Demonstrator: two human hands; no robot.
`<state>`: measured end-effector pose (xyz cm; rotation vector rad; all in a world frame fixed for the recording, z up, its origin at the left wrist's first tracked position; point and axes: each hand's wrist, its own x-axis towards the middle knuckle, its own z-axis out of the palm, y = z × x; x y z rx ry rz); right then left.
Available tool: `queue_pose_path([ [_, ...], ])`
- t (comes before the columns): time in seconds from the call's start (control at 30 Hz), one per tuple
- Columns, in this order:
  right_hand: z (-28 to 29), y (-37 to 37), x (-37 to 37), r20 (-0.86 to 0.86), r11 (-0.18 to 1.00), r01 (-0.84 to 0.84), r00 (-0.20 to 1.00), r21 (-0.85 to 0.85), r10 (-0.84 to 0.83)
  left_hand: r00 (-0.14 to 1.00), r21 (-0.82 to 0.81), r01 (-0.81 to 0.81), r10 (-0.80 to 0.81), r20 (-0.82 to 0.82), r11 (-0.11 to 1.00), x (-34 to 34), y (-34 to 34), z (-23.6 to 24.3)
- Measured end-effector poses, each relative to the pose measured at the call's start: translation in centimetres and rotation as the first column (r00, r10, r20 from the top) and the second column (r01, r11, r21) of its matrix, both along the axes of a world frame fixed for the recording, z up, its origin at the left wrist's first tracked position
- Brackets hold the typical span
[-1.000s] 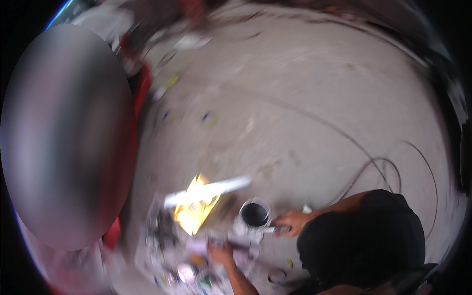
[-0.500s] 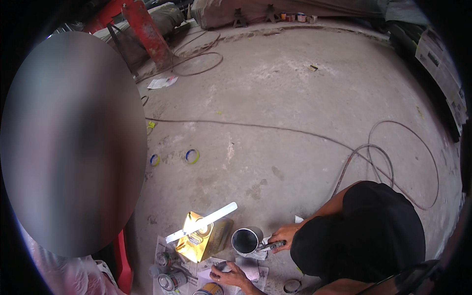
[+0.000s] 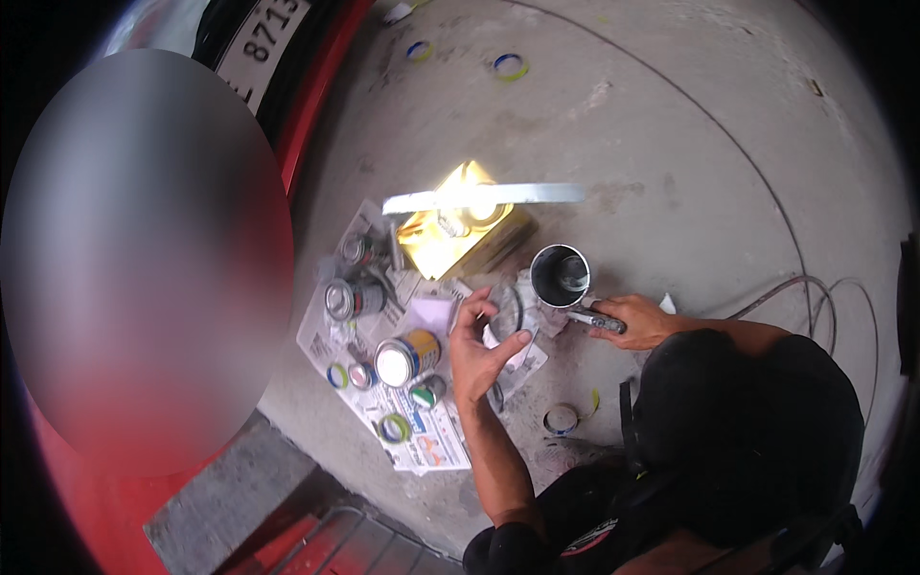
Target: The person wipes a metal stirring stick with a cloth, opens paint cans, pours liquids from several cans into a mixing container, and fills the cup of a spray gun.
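Observation:
My right hand [image 3: 637,321] is wrapped round the grip of what looks like a spray gun [image 3: 599,319]. Its tall dark cup [image 3: 560,275] stands open at the top, with a greyish wet patch inside. Just left of the cup, my left hand [image 3: 473,355] curves its thumb and fingers around a round, dark-rimmed lid [image 3: 518,309]. Crumpled white paper [image 3: 546,318] lies beneath the gun. A yellow rectangular can [image 3: 470,235] stands beyond my left hand, and a pale flat strip [image 3: 537,194] rests across its top.
Newspaper [image 3: 443,446] carries several small tins, including a yellow-and-blue tin [image 3: 422,347] and a green-lidded tin [image 3: 428,391]. Tape rings [image 3: 511,66] lie about. A hose [image 3: 733,134] crosses the floor at right. A red car [image 3: 316,115] and a grey block [image 3: 230,494] flank the left.
The view has tilted down and shifted left, so the newspaper and tins show more fully. My left hand has come up beside the cup with the lid. My right hand keeps its grip.

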<state>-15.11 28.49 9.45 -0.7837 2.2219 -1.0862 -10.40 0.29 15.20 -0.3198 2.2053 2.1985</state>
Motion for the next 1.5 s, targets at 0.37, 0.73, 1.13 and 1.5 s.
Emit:
queue_pose_path([
  [0.37,1.1,0.6,0.9,0.017,0.982,-0.148,0.989,0.117,0.147,0.985,-0.58,0.157,-0.168,0.036,0.799,-0.5,7.2,4.7],
  [0.73,0.1,-0.7,1.8,0.056,0.994,-0.107,0.993,-0.015,0.108,0.968,-0.79,-0.036,-0.176,-0.18,0.612,0.3,8.4,1.3],
  [1.13,-2.6,1.0,1.4,0.136,0.954,-0.259,0.951,-0.153,0.279,0.9,-0.878,-0.272,-0.218,-0.377,0.393,0.3,10.4,0.8],
  [1.5,-0.7,2.5,1.8,0.048,0.969,-0.241,0.969,-0.055,0.244,0.474,-0.217,-0.404,0.001,-0.881,0.888,1.2,5.4,19.9],
])
